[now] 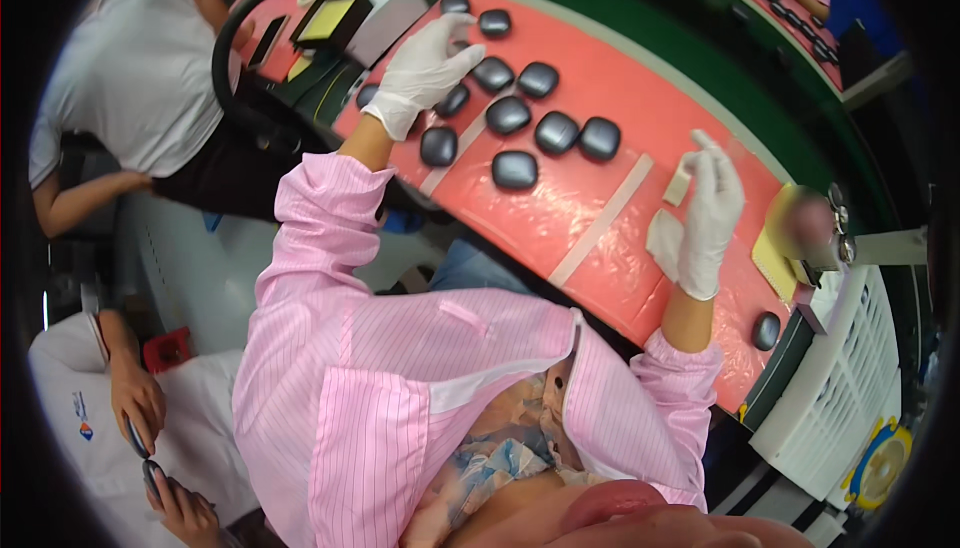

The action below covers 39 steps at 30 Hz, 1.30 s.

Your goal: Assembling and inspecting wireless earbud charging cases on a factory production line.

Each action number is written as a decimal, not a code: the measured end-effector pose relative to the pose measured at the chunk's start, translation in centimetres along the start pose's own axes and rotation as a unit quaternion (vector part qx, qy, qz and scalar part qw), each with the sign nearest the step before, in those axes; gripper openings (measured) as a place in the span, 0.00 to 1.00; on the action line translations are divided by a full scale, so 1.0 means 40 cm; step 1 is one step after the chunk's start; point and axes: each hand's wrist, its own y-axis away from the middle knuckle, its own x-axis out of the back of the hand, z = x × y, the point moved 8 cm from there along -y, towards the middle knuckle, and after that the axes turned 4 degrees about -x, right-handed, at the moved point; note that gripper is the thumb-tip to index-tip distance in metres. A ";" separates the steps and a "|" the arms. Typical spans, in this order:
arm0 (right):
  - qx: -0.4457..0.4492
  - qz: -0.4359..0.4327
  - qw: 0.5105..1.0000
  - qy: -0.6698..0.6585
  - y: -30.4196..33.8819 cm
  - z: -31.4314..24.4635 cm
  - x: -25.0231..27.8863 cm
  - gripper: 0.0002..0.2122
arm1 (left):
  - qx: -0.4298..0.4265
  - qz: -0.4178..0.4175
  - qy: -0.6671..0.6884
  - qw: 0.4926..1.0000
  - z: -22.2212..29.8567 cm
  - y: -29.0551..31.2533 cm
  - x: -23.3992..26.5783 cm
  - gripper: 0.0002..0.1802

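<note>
My left hand (425,70), in a white glove, curls its thumb and fingers around a dark, glossy rounded case (456,49) at the far left of the table. The hand hides most of that case. Close by lie more such cases, among them one (438,147) just below the wrist and one (494,24) beyond the fingertips. My right hand (712,213), also gloved, is raised over the right part of the table. Its fingers close on a white cloth (663,239), and a small cream-coloured piece (679,180) shows beside the fingers.
Red sheeting covers the table (610,78), crossed by pale strips. A lone case (766,331) lies near the right end, by a yellow pad (775,248) and a white slatted crate (840,368). Co-workers in white shirts (130,68) are at the left; another works far right.
</note>
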 end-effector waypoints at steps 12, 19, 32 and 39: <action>0.126 -0.002 0.980 0.155 -0.020 -0.028 -0.027 0.12 | -0.129 -0.202 -0.154 0.959 0.310 -0.574 -0.557 0.40; 0.074 0.008 0.992 0.098 -0.048 -0.011 0.022 0.12 | -0.133 -0.023 -0.237 0.962 0.342 -0.896 -0.825 0.50; 0.010 -0.035 0.999 0.010 -0.064 0.010 0.025 0.12 | -0.291 -0.037 -0.220 0.930 0.542 -0.882 -1.087 0.36; -0.007 0.004 1.000 0.012 -0.054 0.014 0.028 0.09 | -0.274 -0.033 -0.215 0.937 0.577 -0.826 -1.078 0.55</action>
